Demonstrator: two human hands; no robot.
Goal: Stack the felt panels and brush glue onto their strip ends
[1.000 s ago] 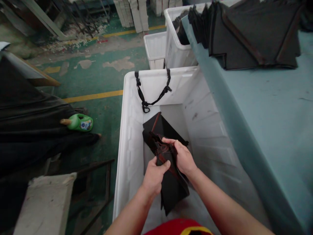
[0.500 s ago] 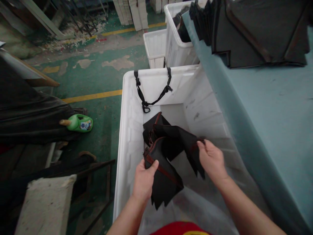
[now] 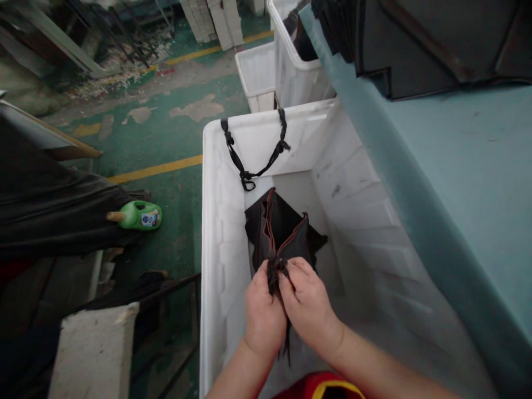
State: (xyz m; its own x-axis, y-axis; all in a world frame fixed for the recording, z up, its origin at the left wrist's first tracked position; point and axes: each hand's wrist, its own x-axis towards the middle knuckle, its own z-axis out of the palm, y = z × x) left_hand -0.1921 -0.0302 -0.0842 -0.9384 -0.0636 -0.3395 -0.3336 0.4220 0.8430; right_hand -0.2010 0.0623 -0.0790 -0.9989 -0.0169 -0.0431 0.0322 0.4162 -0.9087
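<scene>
Lower centre of frame, inside white plastic crate: left hand and right hand both closed, pinching gathered tip of black fabric piece with reddish-brown edging, remainder spread below hands within crate.

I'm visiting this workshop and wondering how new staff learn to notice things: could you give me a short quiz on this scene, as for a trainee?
1. What are the left hand and right hand holding inside the white plastic bin?
2. True or false: the black strap hangs from the bin's far rim.
3. What lies on the floor to the left of the bin? A) a green plastic jug B) a red bucket C) a steel toolbox

Key: 1. A black piece with reddish-brown edging. 2. True. 3. A.
</scene>
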